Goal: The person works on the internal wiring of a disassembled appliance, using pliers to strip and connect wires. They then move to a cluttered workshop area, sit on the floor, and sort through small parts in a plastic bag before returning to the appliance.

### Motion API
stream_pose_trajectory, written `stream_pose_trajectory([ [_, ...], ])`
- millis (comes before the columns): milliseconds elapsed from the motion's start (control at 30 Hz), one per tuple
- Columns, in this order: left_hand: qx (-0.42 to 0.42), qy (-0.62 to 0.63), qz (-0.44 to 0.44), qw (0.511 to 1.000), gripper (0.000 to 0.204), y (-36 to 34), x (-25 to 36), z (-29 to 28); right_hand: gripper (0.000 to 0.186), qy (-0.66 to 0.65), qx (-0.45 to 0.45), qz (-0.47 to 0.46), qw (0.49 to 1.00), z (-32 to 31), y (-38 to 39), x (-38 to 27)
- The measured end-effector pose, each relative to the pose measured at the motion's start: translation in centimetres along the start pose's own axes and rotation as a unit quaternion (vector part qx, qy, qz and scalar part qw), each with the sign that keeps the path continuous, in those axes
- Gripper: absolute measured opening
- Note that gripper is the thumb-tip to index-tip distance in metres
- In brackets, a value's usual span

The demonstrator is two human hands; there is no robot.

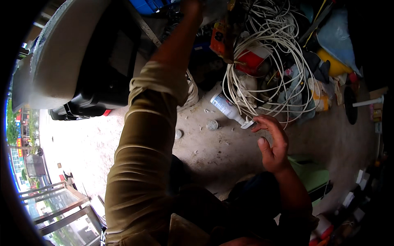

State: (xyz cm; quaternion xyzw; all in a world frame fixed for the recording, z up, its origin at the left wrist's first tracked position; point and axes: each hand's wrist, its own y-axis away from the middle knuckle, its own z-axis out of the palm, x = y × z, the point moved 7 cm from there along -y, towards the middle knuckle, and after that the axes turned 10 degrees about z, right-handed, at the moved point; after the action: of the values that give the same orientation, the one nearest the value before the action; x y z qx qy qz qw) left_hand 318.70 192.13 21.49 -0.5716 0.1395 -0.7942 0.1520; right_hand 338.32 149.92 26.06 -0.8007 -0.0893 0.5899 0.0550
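My left arm, in a rolled olive sleeve, stretches up to the top edge, where my left hand (191,9) is dark and partly cut off; I cannot make out its fingers or what they touch. Near it is an orange-red tool or object (218,39). My right hand (271,141) hangs at centre right with loosely curved fingers apart and nothing seen in them. Just up and left of its fingertips, a white bottle (227,107) with a blue label and nozzle lies on its side, beside a tangle of white cable (283,106) over a red container (252,64) and assorted rags and bags.
A black case (82,105) stands at upper left, a blue crate (145,5) at the top. Small round lids (212,124) lie on the dusty floor (205,149). A green object (308,174) is at lower right, a yellow one (334,63) at upper right, glass doors (57,209) at lower left.
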Motion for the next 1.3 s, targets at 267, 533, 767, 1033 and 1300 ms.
stream_pose_trajectory([
  [267,0.016,-0.091,-0.113,0.989,0.030,2.1,-5.6,0.8,0.034,-0.033,0.037,0.077,0.996,-2.7,1.4,5.1],
  [533,-0.469,-0.356,0.059,0.806,0.025,33.1,1.0,0.3,0.031,-0.040,-0.011,0.141,0.989,-3.0,1.3,9.5],
  [767,-0.420,-0.650,-0.255,0.579,0.043,42.3,-12.6,-20.9,0.031,-0.030,-0.035,0.129,0.991,-1.9,1.0,8.3],
  [1033,-0.340,-0.588,-0.169,0.714,0.016,44.8,-14.3,-19.9,0.031,-0.029,-0.040,0.129,0.990,-0.6,0.6,7.7],
  [1300,-0.262,-0.551,-0.142,0.780,0.018,49.3,-13.8,-15.7,0.031,-0.062,-0.067,0.111,0.990,1.4,-0.4,7.0],
])
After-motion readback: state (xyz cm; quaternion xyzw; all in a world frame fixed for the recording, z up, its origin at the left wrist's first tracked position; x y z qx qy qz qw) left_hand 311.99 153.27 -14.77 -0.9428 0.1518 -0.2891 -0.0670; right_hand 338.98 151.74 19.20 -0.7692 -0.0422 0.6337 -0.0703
